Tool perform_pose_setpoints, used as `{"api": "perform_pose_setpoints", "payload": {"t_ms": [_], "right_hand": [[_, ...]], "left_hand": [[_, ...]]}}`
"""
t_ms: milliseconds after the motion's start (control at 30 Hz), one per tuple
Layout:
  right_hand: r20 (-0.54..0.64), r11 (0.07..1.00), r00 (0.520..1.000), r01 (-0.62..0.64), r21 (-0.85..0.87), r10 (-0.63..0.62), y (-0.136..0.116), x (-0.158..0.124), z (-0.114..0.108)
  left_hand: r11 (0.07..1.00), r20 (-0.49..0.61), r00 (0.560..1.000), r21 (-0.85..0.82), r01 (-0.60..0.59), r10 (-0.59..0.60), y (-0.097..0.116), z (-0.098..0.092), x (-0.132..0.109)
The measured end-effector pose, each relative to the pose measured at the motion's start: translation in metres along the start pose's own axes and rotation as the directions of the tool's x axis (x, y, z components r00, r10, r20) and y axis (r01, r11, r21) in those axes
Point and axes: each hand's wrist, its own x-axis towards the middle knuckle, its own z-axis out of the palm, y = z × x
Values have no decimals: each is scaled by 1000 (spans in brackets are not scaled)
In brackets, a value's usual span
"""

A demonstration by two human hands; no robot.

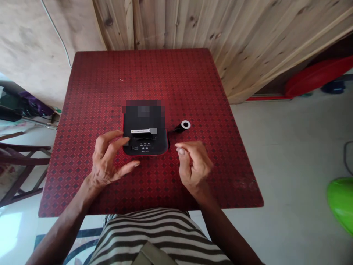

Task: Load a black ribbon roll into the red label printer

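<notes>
A flat black device [145, 144] with red edges lies on the table, with small white markings and a white label strip on its face. Its upper part is blurred out by blocks. My left hand [107, 158] is at its left side, fingers spread and fingertips at its edge, thumb apart. To the right of the device, my right hand [194, 162] is closed, thumb against the index finger; whatever may be between them is too small to make out. A black cylinder with a white ring at its end [185, 124] lies beyond my right hand, beside the device.
The square table [165, 77] has a red patterned cover. Behind it stands a wooden plank wall [176, 25]. A dark wooden chair [24, 162] is at the left. A green rounded object [342, 202] stands on the floor at the right, and a red item [317, 79] lies farther back.
</notes>
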Motion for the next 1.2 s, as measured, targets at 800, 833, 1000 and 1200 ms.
{"api": "perform_pose_setpoints", "payload": {"t_ms": [800, 833, 1000, 1200], "right_hand": [[190, 1000, 982, -8, 26, 3, 14, -25, 27], [193, 1000, 981, -9, 26, 4, 13, -25, 26], [212, 1000, 977, -4, 7, 3, 11, -24, 24], [214, 1000, 977, 13, -15, -9, 11, -24, 25]], "left_hand": [[996, -100, 994, 75, 45, -38, 5, 13, -16], [996, -100, 994, 66, 53, -47, 6, 12, -15], [994, -80, 992, 26, 103, -101, 5, 10, -14], [990, -63, 988, -39, 137, -139, 3, 10, -11]]}}
